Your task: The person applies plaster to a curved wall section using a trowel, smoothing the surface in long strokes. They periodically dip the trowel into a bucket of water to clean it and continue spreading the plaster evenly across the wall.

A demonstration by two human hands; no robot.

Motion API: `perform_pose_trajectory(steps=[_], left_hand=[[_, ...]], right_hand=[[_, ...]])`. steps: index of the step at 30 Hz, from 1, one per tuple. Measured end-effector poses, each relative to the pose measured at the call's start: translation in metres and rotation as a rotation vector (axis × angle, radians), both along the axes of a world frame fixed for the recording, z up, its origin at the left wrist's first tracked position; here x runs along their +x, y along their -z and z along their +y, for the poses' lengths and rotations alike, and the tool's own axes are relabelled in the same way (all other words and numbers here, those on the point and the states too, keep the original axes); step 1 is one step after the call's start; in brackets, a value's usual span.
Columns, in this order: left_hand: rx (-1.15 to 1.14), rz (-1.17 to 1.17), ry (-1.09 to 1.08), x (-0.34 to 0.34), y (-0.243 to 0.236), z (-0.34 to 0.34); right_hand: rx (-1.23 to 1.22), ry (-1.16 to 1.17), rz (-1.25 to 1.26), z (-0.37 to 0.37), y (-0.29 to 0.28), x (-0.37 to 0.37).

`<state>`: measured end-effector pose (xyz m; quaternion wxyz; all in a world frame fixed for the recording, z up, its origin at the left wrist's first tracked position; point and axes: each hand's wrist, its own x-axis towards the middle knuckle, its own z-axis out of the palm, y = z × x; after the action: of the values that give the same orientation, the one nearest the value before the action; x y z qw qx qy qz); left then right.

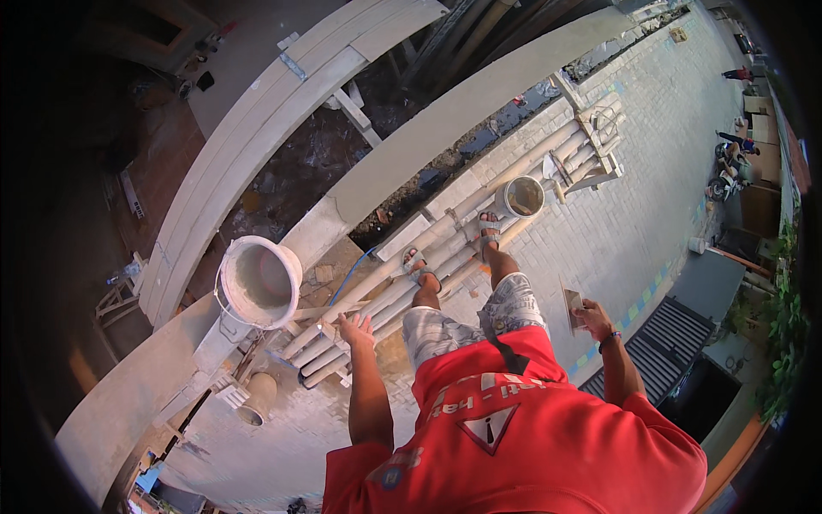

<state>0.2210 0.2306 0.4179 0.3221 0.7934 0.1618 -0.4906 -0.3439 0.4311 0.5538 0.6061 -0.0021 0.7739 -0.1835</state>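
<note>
My left hand (354, 329) is held out with its fingers spread and nothing in it, over the near end of the bamboo poles (377, 289). To its left, a white bucket (288, 259) with a wire handle sits on the grey wall top, its inside smeared with grey. Out to the right, my right hand (592, 319) is closed round the handle of a plastering trowel (572, 307), whose flat blade stands on edge. My sandalled feet rest on the poles. Close by my right foot stands a second bucket (525, 197) with greyish-brown stuff inside.
The plastered wall (411, 150) curves along my left, with dark rubble behind it. Below lies a paved street (651, 146). A toppled bucket-like container (258, 400) lies at lower left. Far right are a motorcycle (728, 171), people and a dark slatted gate (664, 347).
</note>
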Motion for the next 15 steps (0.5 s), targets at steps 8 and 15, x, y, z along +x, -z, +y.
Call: perform_pose_trajectory(steps=[8,15], left_hand=[[-0.079,0.086,0.476,-0.092,0.03,0.01],[0.034,0.122,0.602,-0.15,0.023,0.006]], right_hand=[[-0.127,0.155,-0.109,-0.043,0.106,-0.047],[-0.111,0.125,-0.163,-0.094,0.116,-0.075]])
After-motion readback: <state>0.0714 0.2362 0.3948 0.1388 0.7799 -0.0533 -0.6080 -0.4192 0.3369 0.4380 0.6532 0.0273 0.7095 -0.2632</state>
